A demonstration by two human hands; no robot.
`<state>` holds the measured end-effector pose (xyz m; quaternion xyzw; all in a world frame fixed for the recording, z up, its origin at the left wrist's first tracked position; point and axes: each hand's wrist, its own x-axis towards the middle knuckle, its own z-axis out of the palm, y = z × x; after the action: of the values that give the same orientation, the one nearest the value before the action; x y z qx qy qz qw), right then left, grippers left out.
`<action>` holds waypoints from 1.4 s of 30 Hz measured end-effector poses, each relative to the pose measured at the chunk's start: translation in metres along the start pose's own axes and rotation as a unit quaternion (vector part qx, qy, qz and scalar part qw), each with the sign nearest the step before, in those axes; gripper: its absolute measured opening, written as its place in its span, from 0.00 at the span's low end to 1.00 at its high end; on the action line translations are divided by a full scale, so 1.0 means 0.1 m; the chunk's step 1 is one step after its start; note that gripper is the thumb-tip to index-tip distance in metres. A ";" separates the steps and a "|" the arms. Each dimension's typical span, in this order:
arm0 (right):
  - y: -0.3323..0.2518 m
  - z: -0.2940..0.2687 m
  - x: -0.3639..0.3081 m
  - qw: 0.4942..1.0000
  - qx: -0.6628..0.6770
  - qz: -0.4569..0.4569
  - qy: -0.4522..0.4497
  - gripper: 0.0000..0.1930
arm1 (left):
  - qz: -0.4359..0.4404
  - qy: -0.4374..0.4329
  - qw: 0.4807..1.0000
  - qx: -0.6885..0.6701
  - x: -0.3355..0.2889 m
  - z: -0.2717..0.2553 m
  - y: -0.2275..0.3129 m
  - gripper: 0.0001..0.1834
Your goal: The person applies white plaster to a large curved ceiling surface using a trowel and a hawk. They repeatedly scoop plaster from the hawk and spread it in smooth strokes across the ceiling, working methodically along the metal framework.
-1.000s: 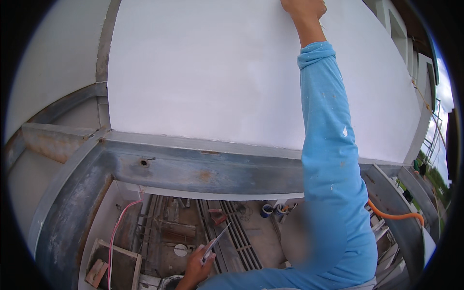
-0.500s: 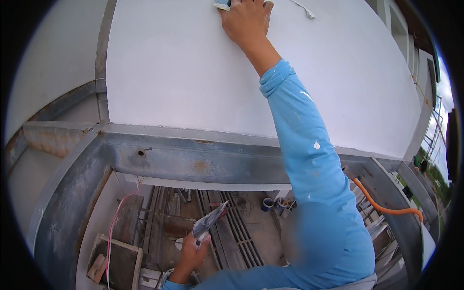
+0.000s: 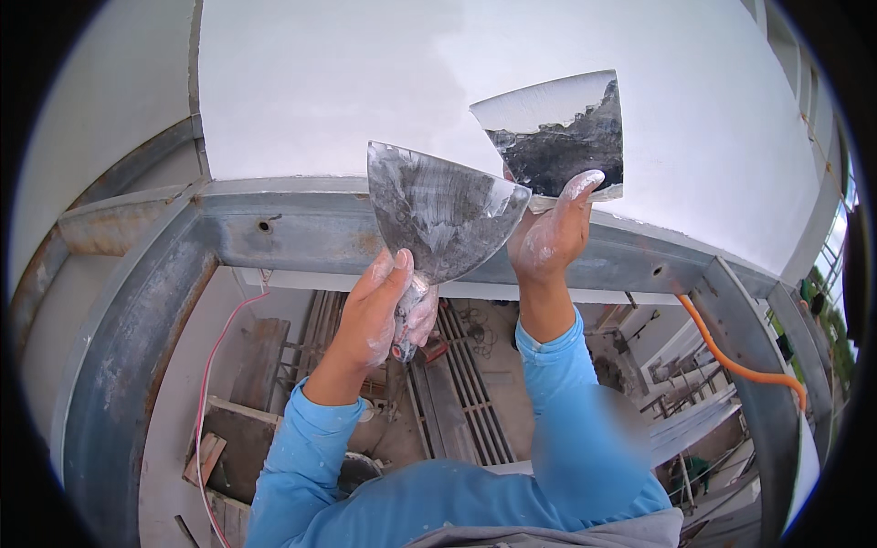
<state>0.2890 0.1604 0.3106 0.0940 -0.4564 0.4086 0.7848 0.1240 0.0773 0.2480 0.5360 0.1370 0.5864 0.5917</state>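
My left hand (image 3: 375, 315) is closed around the handle of a wide putty knife (image 3: 438, 215). Its fan-shaped metal blade points up, with a thin greyish smear across it. In my right hand (image 3: 553, 233) is a broad putty spreader (image 3: 571, 146), its dark face toward me and white putty along its upper edge. My right thumb presses on the lower part, where more putty sits; the other fingers are mostly hidden behind it. The two blades are close together, the putty knife lower and to the left. Behind them stands a white wall (image 3: 320, 91), and both hands have white smears.
A grey steel beam (image 3: 301, 228) runs along the wall's foot, joined by a curved-looking beam (image 3: 119, 365) at left. An orange hose (image 3: 731, 365) hangs at right, a pink cable (image 3: 212, 384) at left. Far below lie long metal bars (image 3: 470, 384) and a wooden-framed box (image 3: 237, 447).
My right hand has come down from high on the wall with the spreader. My left hand has risen with the putty knife, bringing the two blades close together.
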 end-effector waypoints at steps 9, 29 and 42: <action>-0.49 -0.42 0.02 0.753 -0.471 -0.117 -0.445 0.16 | -0.092 -0.056 0.994 -0.020 -0.08 0.15 0.20 0.19; -1.41 1.10 4.49 0.543 -0.826 -0.130 0.080 0.21 | -0.021 0.165 0.986 0.000 -0.83 -0.76 0.06 0.18; 0.21 2.27 3.34 0.484 -0.790 -0.374 -0.035 0.20 | -0.012 0.186 0.982 -0.009 -0.93 -0.93 -0.05 0.17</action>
<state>0.2123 0.2418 0.6994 -0.3900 -0.5358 -0.4599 0.5910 0.0278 0.0450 0.1645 0.4109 0.2456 0.6700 0.5674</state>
